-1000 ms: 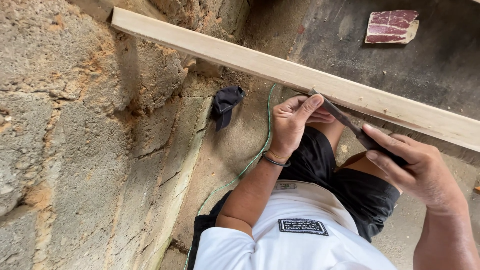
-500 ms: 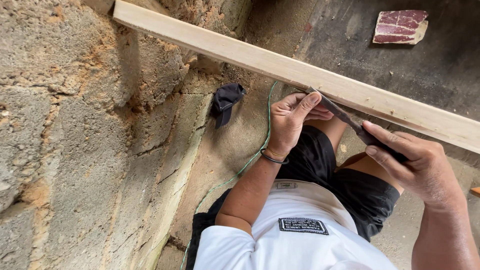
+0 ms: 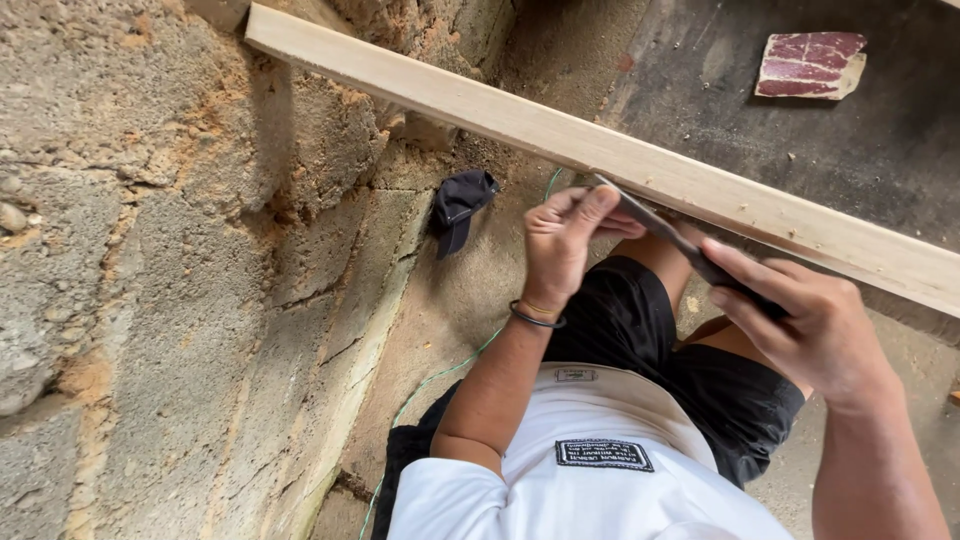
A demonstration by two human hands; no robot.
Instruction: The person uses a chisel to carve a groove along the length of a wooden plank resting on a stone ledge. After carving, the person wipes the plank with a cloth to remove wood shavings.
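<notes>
Left hand (image 3: pixel 562 240) pinches blade tip, right hand (image 3: pixel 800 325) wraps handle of dark flat blade (image 3: pixel 660 232), steadying it against wooden plank (image 3: pixel 520 120) edge.

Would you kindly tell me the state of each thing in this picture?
Wooden plank: slanting, one end against the block wall.
Dark flat tool: held at both ends, on the plank.
Left hand: gripping the tool's tip.
Right hand: gripping its handle.
Dark cap: lying on the ground.

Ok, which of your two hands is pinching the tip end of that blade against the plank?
The left hand: its fingers pinch the tip of the dark blade at the wooden plank. The right hand grips the blade's lower end, further from the plank.
</notes>
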